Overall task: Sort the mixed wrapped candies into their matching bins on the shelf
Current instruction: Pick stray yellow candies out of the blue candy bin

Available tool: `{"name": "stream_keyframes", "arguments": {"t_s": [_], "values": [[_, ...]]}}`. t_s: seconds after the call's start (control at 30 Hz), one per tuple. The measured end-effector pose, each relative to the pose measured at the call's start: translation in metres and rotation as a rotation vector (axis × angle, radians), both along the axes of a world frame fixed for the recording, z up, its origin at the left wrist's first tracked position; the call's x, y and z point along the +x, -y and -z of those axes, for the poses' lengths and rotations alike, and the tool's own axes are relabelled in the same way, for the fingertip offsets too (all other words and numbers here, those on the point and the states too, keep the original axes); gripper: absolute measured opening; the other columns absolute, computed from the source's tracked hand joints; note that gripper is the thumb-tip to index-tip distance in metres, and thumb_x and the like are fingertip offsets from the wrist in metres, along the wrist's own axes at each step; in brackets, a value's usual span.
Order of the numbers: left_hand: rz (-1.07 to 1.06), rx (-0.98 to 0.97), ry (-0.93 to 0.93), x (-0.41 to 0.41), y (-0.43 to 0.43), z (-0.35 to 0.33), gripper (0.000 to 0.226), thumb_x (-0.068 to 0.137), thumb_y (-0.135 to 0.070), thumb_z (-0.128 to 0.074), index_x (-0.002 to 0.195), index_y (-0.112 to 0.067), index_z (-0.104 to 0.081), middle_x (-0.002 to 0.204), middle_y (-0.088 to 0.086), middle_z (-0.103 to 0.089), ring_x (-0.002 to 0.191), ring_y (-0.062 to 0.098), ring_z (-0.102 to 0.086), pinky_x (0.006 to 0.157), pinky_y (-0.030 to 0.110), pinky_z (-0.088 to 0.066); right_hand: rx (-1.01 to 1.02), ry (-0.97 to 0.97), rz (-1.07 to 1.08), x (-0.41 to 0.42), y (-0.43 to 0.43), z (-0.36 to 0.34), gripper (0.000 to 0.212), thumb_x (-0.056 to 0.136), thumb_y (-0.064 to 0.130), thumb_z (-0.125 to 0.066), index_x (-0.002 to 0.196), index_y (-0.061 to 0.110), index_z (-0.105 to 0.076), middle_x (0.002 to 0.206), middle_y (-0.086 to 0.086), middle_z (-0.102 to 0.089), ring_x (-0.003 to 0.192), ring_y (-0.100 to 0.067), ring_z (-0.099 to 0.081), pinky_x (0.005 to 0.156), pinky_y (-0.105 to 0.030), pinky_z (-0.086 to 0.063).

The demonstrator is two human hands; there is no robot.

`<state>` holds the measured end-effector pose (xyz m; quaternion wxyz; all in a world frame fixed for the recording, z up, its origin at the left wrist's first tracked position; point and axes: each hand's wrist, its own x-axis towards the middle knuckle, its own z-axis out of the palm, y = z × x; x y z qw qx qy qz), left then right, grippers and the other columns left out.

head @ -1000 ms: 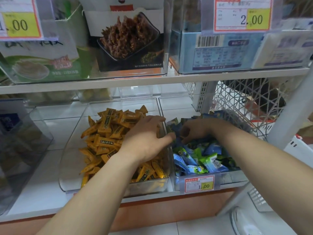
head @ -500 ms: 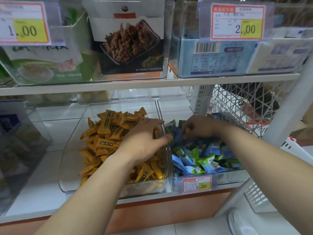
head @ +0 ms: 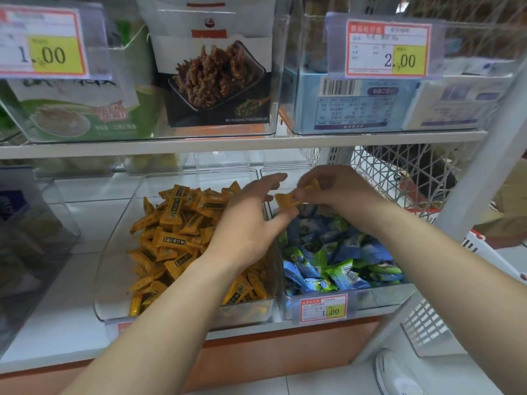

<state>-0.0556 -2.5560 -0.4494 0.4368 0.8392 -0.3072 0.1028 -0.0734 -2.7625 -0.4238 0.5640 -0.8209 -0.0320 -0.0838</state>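
A clear bin [head: 114,280] on the lower shelf holds a heap of orange wrapped candies [head: 182,232]. To its right, a second clear bin [head: 379,297] is filled with blue and green wrapped candies [head: 342,260]. My right hand [head: 336,189] pinches one orange candy [head: 286,200] above the back of the blue-green bin, near the wall between the two bins. My left hand [head: 248,220] is spread open right beside that candy. Its thumb lies just under the candy's left end and its fingers reach above it.
The shelf board above [head: 256,143] hangs low over the bins and carries clear bins of packaged snacks with price tags [head: 387,49]. A white wire mesh panel [head: 399,178] and a slanted white post [head: 484,155] close off the right side. Another clear bin [head: 25,229] stands at the left.
Both hands have risen out of the blue-green bin. My right hand now holds an orange candy lifted from it, and my left hand has opened beside that candy.
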Motion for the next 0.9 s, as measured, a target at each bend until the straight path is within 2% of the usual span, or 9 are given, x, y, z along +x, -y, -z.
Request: {"name": "stream_keyframes", "arguments": {"t_s": [0.1, 0.17, 0.27, 0.4, 0.53, 0.63, 0.7, 0.8, 0.9], "values": [[-0.036, -0.103, 0.071, -0.003, 0.001, -0.005, 0.026, 0.088, -0.032, -0.071, 0.112, -0.040, -0.063, 0.094, -0.028, -0.063, 0.090, -0.006, -0.059, 0.072, 0.003, -0.040, 0.265, -0.045, -0.099, 0.001, -0.019, 0.000, 0.011, 0.080, 0.015, -0.078, 0.090, 0.019, -0.076, 0.082, -0.006, -0.076, 0.074, -0.017, -0.072, 0.064, -0.023, -0.056], [-0.147, -0.088, 0.084, 0.001, -0.008, -0.006, 0.020, 0.088, -0.032, -0.070, 0.107, -0.037, -0.064, 0.088, -0.021, -0.065, 0.081, 0.001, -0.061, 0.070, 0.013, -0.045, 0.339, -0.069, -0.058, 0.005, -0.019, 0.003, 0.010, 0.089, 0.014, -0.072, 0.100, 0.014, -0.072, 0.087, -0.005, -0.077, 0.078, -0.021, -0.075, 0.069, -0.028, -0.059], [-0.371, 0.161, 0.085, 0.014, -0.031, 0.000, 0.030, 0.089, -0.036, -0.066, 0.118, -0.028, -0.065, 0.111, -0.004, -0.067, 0.102, 0.020, -0.060, 0.084, 0.033, -0.051, -0.111, -0.060, 0.051, 0.015, -0.004, 0.017, 0.011, 0.096, 0.026, -0.065, 0.099, 0.018, -0.072, 0.088, 0.007, -0.076, 0.075, -0.009, -0.072, 0.067, -0.027, -0.055], [-0.404, 0.227, 0.130, 0.015, -0.038, -0.003, 0.046, 0.087, -0.046, -0.061, 0.128, -0.024, -0.061, 0.131, 0.001, -0.060, 0.122, 0.026, -0.050, 0.097, 0.036, -0.042, -0.651, -0.344, -0.298, 0.027, 0.005, 0.042, 0.029, 0.093, 0.041, -0.066, 0.120, 0.034, -0.066, 0.098, 0.027, -0.063, 0.083, 0.012, -0.060, 0.072, -0.010, -0.045], [-0.129, 0.353, 0.029, 0.003, -0.019, 0.001, 0.060, 0.078, -0.068, -0.051, 0.129, -0.036, -0.055, 0.134, -0.007, -0.055, 0.123, 0.017, -0.050, 0.094, 0.032, -0.045, -0.931, -0.359, -0.351, 0.045, 0.008, 0.059, 0.021, 0.090, 0.040, -0.069, 0.109, 0.033, -0.063, 0.101, 0.008, -0.063, 0.093, -0.014, -0.062, 0.083, -0.034, -0.052], [-0.012, 0.440, -0.033, -0.002, -0.013, 0.014, 0.055, 0.079, -0.070, -0.051, 0.124, -0.040, -0.050, 0.133, -0.007, -0.052, 0.122, 0.015, -0.049, 0.091, 0.030, -0.044, -1.147, -0.315, -0.188, 0.056, 0.022, 0.057, 0.018, 0.086, 0.046, -0.070, 0.099, 0.034, -0.065, 0.099, 0.006, -0.062, 0.091, -0.018, -0.059, 0.078, -0.033, -0.051], [-0.006, 0.430, -0.007, 0.001, -0.015, 0.017, 0.061, 0.079, -0.069, -0.052, 0.133, -0.040, -0.047, 0.140, -0.010, -0.046, 0.128, 0.014, -0.042, 0.095, 0.027, -0.038, -1.233, -0.295, -0.043, 0.060, 0.035, 0.052, 0.017, 0.086, 0.046, -0.067, 0.093, 0.030, -0.067, 0.103, 0.001, -0.065, 0.091, -0.022, -0.059, 0.083, -0.039, -0.055], [0.010, 0.407, -0.010, 0.004, -0.018, 0.017, 0.066, 0.082, -0.068, -0.054, 0.140, -0.038, -0.045, 0.146, -0.011, -0.041, 0.134, 0.011, -0.037, 0.098, 0.023, -0.030, -1.383, -0.254, 0.207, 0.061, 0.046, 0.051, 0.020, 0.089, 0.034, -0.061, 0.106, 0.024, -0.066, 0.116, -0.008, -0.060, 0.107, -0.031, -0.057, 0.091, -0.044, -0.051], [0.028, 0.392, -0.022, 0.005, -0.019, 0.017, 0.066, 0.081, -0.070, -0.055, 0.139, -0.039, -0.047, 0.144, -0.012, -0.043, 0.132, 0.010, -0.038, 0.096, 0.022, -0.029, -1.074, -0.011, 0.307, 0.056, 0.040, 0.056, 0.015, 0.086, 0.030, -0.067, 0.100, 0.025, -0.063, 0.108, -0.002, -0.062, 0.103, -0.025, -0.059, 0.082, -0.037, -0.051]]}}
